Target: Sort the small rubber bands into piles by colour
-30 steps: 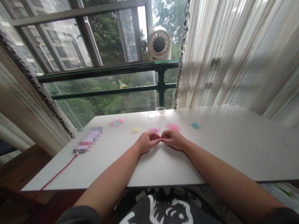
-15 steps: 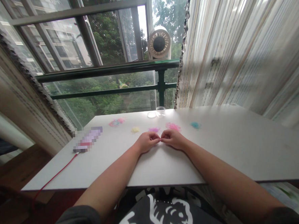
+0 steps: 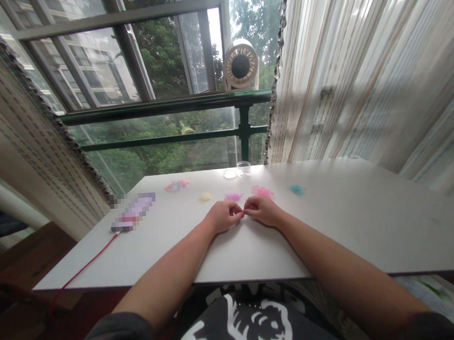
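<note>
My left hand (image 3: 224,216) and my right hand (image 3: 263,210) meet fingertip to fingertip over the white table (image 3: 255,260). Both are pinched closed; whatever lies between the fingertips is too small to make out. Just beyond the right hand is a pile of pink bands (image 3: 262,191). A small purple pile (image 3: 233,196) lies behind the gap between the hands. Farther left are a yellow pile (image 3: 205,197) and a mixed pink and blue pile (image 3: 177,185). To the right sits a teal pile (image 3: 297,189).
A clear round container (image 3: 244,169) and its lid (image 3: 230,174) stand at the table's back edge. At the left lies a blurred-out device (image 3: 135,211) with a red cable (image 3: 87,263). A white fan (image 3: 241,65) is on the green railing by the window.
</note>
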`<state>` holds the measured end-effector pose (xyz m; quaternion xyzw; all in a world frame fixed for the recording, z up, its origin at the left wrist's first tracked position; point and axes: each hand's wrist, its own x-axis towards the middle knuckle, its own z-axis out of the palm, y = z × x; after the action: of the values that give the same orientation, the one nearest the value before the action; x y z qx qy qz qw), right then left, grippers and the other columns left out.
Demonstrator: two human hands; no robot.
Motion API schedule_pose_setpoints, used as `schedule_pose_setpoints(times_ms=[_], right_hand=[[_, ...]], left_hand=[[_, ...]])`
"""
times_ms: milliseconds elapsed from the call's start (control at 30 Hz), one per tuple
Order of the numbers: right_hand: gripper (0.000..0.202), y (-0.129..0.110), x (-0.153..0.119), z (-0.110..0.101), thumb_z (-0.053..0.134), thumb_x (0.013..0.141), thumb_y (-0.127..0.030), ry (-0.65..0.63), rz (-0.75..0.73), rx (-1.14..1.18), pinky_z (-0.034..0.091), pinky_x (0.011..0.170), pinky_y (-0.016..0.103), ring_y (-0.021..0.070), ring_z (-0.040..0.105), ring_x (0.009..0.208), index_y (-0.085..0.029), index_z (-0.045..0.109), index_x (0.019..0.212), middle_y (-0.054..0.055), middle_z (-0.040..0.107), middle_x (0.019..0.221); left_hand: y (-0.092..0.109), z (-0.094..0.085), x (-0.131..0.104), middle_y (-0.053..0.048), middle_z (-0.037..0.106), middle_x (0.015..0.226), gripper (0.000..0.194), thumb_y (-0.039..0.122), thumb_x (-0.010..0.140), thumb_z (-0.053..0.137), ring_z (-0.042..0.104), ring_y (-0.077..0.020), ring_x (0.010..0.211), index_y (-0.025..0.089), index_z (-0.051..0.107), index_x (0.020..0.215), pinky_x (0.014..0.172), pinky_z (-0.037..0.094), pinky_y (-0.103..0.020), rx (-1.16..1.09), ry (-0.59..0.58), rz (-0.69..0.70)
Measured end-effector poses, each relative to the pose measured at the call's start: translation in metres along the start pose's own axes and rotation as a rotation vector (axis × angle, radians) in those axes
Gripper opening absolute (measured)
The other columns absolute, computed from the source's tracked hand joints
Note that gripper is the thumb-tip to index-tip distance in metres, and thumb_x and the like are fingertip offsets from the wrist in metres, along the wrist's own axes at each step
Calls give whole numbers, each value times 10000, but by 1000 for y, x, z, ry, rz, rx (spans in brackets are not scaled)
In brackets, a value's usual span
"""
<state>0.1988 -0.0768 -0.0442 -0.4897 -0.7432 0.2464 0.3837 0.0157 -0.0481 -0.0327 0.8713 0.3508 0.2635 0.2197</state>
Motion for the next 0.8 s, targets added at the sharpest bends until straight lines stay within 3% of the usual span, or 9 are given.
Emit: schedule_pose_setpoints(times_ms=[800], right_hand=[[121,-5,-2,0,593,707,-263,7,-11,-79,282,467,207,87,403,499,-147,607,675,-43,469,520]], left_hand=[[-10,4,6,-26,639,712,227,349,736,600,519,-120,635,141,680,775,594,422,-222,-200,22,0]])
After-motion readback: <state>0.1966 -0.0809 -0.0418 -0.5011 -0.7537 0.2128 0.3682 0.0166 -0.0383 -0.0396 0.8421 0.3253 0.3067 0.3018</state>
